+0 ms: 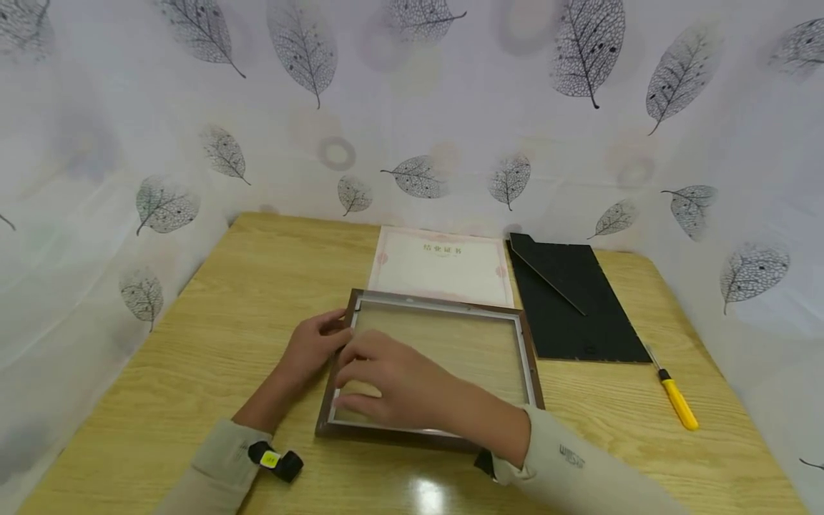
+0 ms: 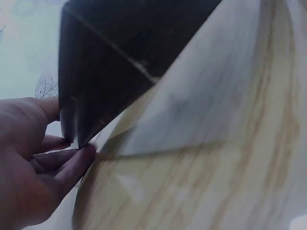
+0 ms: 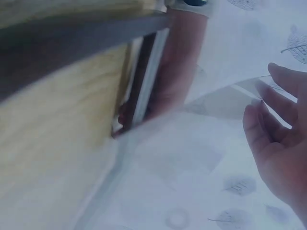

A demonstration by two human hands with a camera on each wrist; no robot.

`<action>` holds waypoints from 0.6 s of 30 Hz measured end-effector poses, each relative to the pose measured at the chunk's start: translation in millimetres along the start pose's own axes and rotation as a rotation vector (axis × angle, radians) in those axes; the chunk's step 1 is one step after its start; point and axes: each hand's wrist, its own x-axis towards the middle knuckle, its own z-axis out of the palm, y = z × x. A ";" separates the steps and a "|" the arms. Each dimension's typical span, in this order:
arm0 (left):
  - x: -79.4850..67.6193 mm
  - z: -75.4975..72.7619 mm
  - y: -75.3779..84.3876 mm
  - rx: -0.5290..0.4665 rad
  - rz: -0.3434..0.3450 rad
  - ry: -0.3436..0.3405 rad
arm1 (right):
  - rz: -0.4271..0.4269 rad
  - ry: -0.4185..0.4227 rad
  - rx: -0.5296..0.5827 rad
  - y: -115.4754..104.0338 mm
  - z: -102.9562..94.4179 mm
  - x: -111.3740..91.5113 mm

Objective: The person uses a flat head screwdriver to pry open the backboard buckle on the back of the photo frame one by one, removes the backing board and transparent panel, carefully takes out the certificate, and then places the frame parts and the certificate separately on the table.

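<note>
A brown picture frame (image 1: 533,357) with a silvery inner edge lies in front of the person. Its left side is held by the left hand (image 1: 313,348), whose fingers close round a dark corner (image 2: 79,96) in the left wrist view. Over the left part of the frame is the right hand (image 1: 402,383), its fingers bent. A clear sheet (image 3: 216,105) reaches from the frame to the right hand's fingertips (image 3: 250,112) in the right wrist view, where they pinch its edge. Through this sheet the background shows whitish and blurred.
Behind the frame lies a pale certificate (image 1: 444,268) with a pink border. At the right is a black backing board (image 1: 566,293) with its stand leg, and beside it a yellow-handled screwdriver (image 1: 679,404). A leaf-patterned curtain (image 1: 412,107) surrounds the wooden table (image 1: 257,272).
</note>
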 end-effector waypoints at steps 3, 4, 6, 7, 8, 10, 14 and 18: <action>-1.2 0.8 1.1 0.031 0.013 0.027 | -0.009 0.018 -0.016 -2.4 -10.8 -1.3; -1.8 1.2 1.8 0.035 0.009 0.033 | -0.013 0.024 -0.019 -3.0 -14.5 -1.9; -2.6 1.6 2.3 0.052 0.006 0.042 | -0.025 0.039 -0.027 -3.9 -21.6 -3.5; -2.8 1.8 2.6 0.060 0.003 0.041 | -0.032 0.050 -0.031 -4.3 -25.5 -4.2; -3.0 2.0 2.8 0.073 0.000 0.043 | -0.043 0.063 -0.032 -4.7 -29.5 -5.1; -3.0 2.6 3.0 0.088 -0.007 0.043 | -0.061 0.089 -0.028 -5.6 -38.4 -7.2; -3.5 3.7 4.4 0.108 -0.019 0.043 | -0.054 0.130 0.015 -7.1 -56.3 -13.1; -4.6 4.6 6.8 0.131 -0.024 0.039 | -0.017 0.159 0.094 -8.2 -72.8 -21.9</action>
